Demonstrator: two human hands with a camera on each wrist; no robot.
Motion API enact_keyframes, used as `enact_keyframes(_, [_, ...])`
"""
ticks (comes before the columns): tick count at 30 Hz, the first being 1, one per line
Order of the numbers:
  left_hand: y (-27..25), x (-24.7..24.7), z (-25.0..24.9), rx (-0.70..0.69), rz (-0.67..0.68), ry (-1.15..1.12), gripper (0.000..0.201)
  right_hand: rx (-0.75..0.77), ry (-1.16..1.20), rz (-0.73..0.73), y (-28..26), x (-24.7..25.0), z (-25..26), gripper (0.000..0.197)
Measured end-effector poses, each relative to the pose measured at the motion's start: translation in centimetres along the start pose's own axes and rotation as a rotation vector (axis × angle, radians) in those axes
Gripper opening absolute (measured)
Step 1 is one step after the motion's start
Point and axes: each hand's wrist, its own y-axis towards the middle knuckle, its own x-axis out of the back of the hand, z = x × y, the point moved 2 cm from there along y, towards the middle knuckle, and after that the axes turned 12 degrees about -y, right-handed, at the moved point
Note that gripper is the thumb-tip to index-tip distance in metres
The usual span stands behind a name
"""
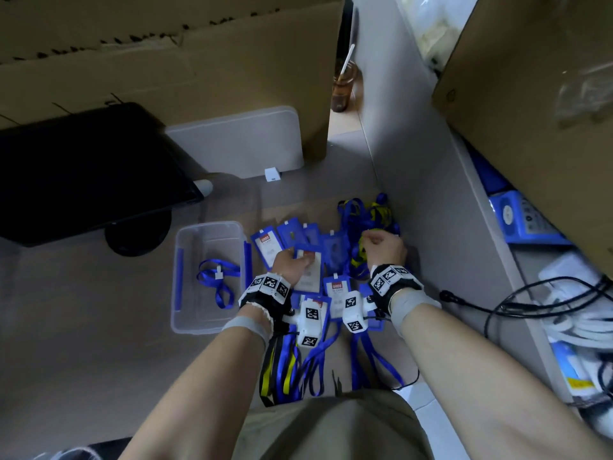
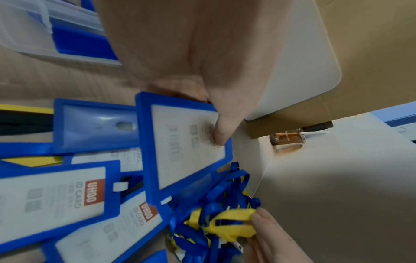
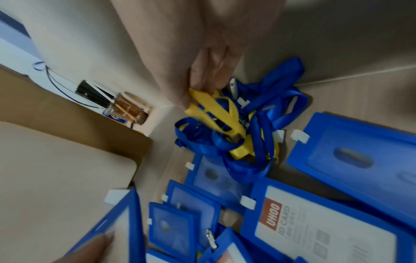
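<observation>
Closest in, the left hand [image 1: 290,265] pinches a blue card holder [image 2: 184,160] atop the floor pile [image 1: 333,288], thumb on its face. Only my right wrist view shows the right hand [image 1: 384,249] pinching a yellow lanyard [image 3: 210,105] in the tangle [image 3: 245,170].

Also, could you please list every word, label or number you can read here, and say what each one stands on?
"UHOO": red patch on the paper insert of a blue badge holder.
"ID CARD": printed beside that patch, same insert.
Blurred: fine print on the held badge holder in the left hand; the brown bottle label.
None: the yellow lanyard pinched by the right hand.
</observation>
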Motion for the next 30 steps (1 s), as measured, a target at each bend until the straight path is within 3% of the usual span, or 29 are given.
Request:
enact_keyframes(2, [-0.6, -0.1, -0.4, -0.035, 0.01, 0.002, 0.022, 0.022, 0.124, -0.012, -1.0, 0.7, 0.6, 0.012])
enact_keyframes(8, [-2.0, 1.4, -0.4, -0.109, 0.008, -0.028, 0.014, 0.09, 0.277, 0.059, -3.7, 1.5, 1.7, 0.034])
enact_keyframes(13, [-3.5, 2.2, -0.5, -0.157, -0.007, -0.054, 0.024, -0.016, 0.331, -0.026, -6.1, 2.7, 3.1, 0.032])
enact_keyframes(17, [-5.3, 2.0, -1.6, -0.302, 0.098, -0.001, 0.054, 0.039, 0.448, 0.095, -8.4, 4.4, 5.3, 0.034])
enact_keyframes(20, [-6.1, 1.4, -1.5, -0.399, 0.213, 0.162, 0.05, 0.081, 0.424, 0.147, -10.2, 5.7, 6.5, 0.034])
enact_keyframes(24, [-7.4, -0.1, -0.5, -0.338, 0.34, 0.192, 0.03, 0.121, 0.396, 0.236, -12.6, 6.9, 7.5, 0.031])
enact_keyframes(27, [-7.8, -0.7, -0.1, -0.296, 0.358, 0.174, 0.051, 0.153, 0.352, 0.292, -13.5, 7.1, 7.8, 0.032])
enact_keyframes(30, [-7.5, -0.5, -0.1, -0.28, 0.225, 0.197, 0.069, 0.192, 0.259, 0.34, -13.8, 7.0, 8.2, 0.033])
